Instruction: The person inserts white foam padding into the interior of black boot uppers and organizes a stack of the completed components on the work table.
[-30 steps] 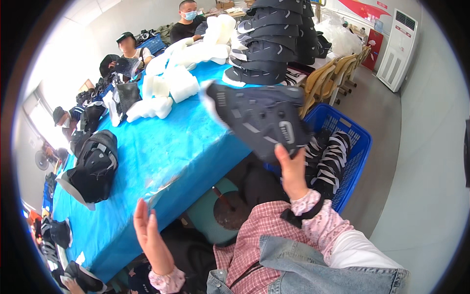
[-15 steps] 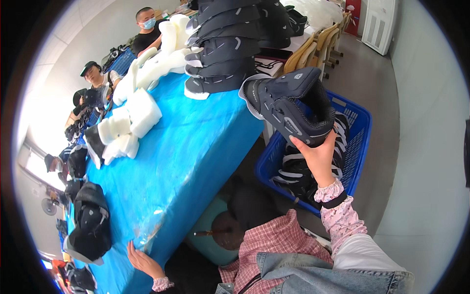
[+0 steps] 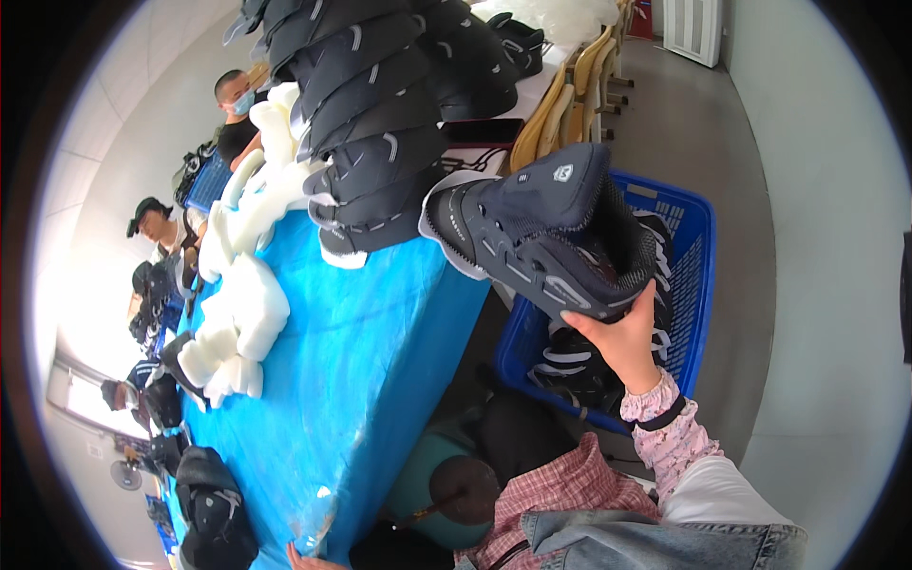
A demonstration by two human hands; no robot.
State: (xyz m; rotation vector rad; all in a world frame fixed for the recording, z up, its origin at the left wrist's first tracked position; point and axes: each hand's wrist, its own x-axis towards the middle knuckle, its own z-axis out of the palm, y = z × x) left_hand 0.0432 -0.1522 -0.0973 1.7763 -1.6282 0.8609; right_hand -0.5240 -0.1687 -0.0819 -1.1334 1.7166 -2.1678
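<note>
Holding a dark sneaker (image 3: 546, 237) aloft, the right hand (image 3: 617, 337) has its grip clenched on the heel end, thumb along the sole edge; the toe points toward 10 o'clock and the shoe hangs in the air between the counter and the blue crate (image 3: 698, 285), touching neither. The left hand (image 3: 302, 558) shows only as fingertips at the 6 o'clock rim, resting at the near counter edge next to a crumpled clear plastic bag (image 3: 318, 518); whether its grip is released or closed I cannot tell.

Near: the blue counter (image 3: 351, 380) has a long bare stretch in front of the person.

Mid: the blue crate sits on the floor at 3 o'clock, under and behind the lifted shoe, with several more dark sneakers (image 3: 579, 366) inside.

Far: a tall stack of dark shoes (image 3: 380, 114) stands on the counter at 12 o'clock, and white foam inserts (image 3: 242, 304) run along the counter at 9 to 11 o'clock. Other people sit at the far side.

Judgement: handling is partway. One shoe is in hand and not set down; the stack suggests many shoes are done, while the crate's contents are left.
</note>
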